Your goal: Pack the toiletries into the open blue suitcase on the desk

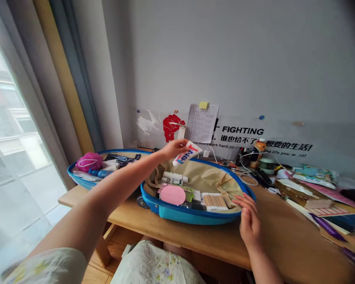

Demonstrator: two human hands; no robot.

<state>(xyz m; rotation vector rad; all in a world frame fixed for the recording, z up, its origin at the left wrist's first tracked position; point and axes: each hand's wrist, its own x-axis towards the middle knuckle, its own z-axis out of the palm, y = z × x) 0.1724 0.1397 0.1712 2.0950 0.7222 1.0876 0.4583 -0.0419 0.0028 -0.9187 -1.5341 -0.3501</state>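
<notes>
Tube [187,154] held, right fingers [247,202] at rim [238,182]

I record one wooden table [278,232], bare along its front right. On it I find an open blue suitcase [192,215], both halves side by side, insides up. Toward the right rear I note an orange bottle [258,152], a greenish jar [266,167] and heaped papers and packets [315,176].

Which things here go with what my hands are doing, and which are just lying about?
Likely part of it:
white printed pack in the left hand
open blue case, right hand at its rim
cotton swabs inside

Likely just lying about:
orange bottle
colourful packet
</notes>
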